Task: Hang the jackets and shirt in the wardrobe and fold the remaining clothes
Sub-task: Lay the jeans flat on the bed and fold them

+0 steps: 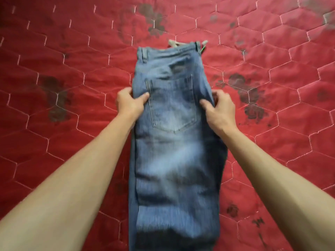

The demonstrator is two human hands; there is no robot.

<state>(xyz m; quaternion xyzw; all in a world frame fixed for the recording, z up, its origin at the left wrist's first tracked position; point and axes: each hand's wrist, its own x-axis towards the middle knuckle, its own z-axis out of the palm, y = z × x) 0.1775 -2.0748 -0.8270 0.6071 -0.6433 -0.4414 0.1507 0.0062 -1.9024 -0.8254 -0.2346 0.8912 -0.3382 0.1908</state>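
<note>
On the red quilted bedspread, right in the middle of the view, is a pair of blue jeans. They're folded lengthwise, one leg on top of the other, with the waistband at the far end. The legs run back toward the person and off the bottom edge of the picture. A back pocket faces up, and the denim has a faded, washed-out patch running down the middle.

The left hand grips the left edge of the jeans about level with the pocket, thumb on top and fingers tucked around the side. The right hand does the same on the right edge, thumb pressed on the denim and fingers curled around the fold. Both forearms are bare.

For labels, something pale pokes out from behind the waistband, maybe a tag or pocket lining, I can't tell which. A small green bit sticks out at the right corner next to a belt loop. Another belt loop sits at the left corner. If there's writing on any of it, it's too blurry and small to read.

The bedspread has pale hexagon stitching and dark flower prints scattered around.
</note>
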